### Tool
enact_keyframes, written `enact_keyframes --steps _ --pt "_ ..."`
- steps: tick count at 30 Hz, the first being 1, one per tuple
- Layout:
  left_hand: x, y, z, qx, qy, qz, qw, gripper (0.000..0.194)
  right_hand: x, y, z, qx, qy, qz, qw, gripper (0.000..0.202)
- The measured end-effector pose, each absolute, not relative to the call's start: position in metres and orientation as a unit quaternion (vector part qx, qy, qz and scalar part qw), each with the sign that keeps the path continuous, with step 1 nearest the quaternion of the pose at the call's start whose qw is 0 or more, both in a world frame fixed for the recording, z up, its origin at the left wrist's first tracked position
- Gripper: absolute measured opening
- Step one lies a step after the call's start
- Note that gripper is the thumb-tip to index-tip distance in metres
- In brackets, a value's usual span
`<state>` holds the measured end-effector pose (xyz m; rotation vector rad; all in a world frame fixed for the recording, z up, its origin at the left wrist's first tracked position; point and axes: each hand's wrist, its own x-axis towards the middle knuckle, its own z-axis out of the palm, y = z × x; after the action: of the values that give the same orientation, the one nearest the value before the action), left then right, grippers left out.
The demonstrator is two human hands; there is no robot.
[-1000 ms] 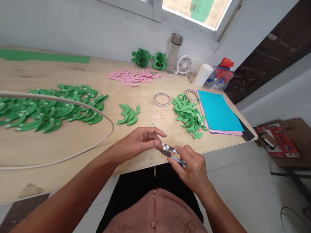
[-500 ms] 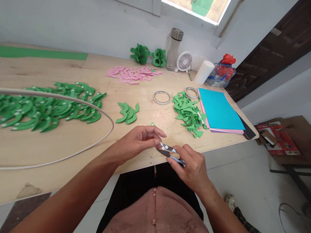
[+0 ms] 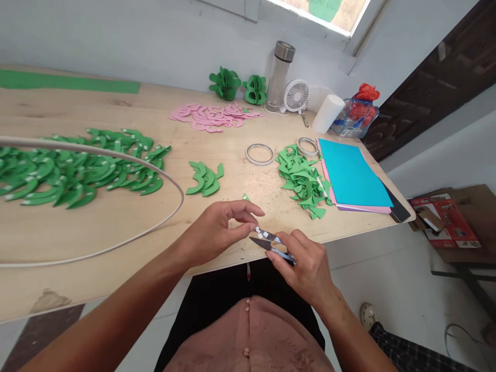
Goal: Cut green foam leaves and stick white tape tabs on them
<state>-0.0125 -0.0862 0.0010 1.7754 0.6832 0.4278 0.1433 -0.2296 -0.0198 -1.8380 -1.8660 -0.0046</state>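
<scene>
My right hand (image 3: 304,263) grips blue-handled thread snips (image 3: 267,245), whose dark blades are spread apart and point left. Several small white tape squares (image 3: 260,235) sit on the upper blade. At that blade's tip my left hand (image 3: 220,227) pinches with thumb and a finger, seemingly on one small white tape piece; its other fingers are loosely curled. A small green paper bit (image 3: 246,197) lies just beyond the left fingers. Behind that hand rests a little group of curved green paper pieces (image 3: 205,179).
Left on the table (image 3: 155,243) is a large heap of green curved pieces (image 3: 77,170) with white tabs, crossed by a pale cable-like loop (image 3: 170,181). Tape rolls (image 3: 260,162), green scraps (image 3: 304,178), blue sheets (image 3: 352,173) and pink cutouts (image 3: 217,116) lie further back. Another person's shoe (image 3: 368,315) shows lower right.
The view has shifted slightly. Both hands hold nearly the same pose, with the left pinch still at the upper blade's tip. More of the other person's leg shows at the lower right.
</scene>
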Motion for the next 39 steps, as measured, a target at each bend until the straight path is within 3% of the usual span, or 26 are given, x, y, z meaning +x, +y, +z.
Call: enact_keyframes --steps 11,22,24,31,39 --pt "-0.017 -0.103 -0.017 0.816 0.285 0.297 0.406 0.026 0.142 -0.231 -0.022 -0.683 -0.683 0.033 0.256 0.028" --pt "-0.020 -0.108 -0.023 0.817 0.297 0.400 0.291 0.017 0.138 -0.233 -0.021 -0.694 -0.666 0.091 0.260 0.025" --pt "-0.023 -0.106 -0.021 0.791 0.351 0.389 0.315 0.017 0.139 -0.236 -0.022 -0.696 -0.654 0.108 0.277 0.023" --pt "-0.029 -0.106 -0.032 0.650 0.404 0.335 0.550 0.029 0.144 -0.235 -0.017 -0.728 -0.542 0.188 0.375 0.019" --pt "-0.022 -0.124 -0.033 0.648 0.396 0.322 0.566 0.034 0.124 -0.203 -0.020 -0.719 -0.419 0.300 0.467 0.015"
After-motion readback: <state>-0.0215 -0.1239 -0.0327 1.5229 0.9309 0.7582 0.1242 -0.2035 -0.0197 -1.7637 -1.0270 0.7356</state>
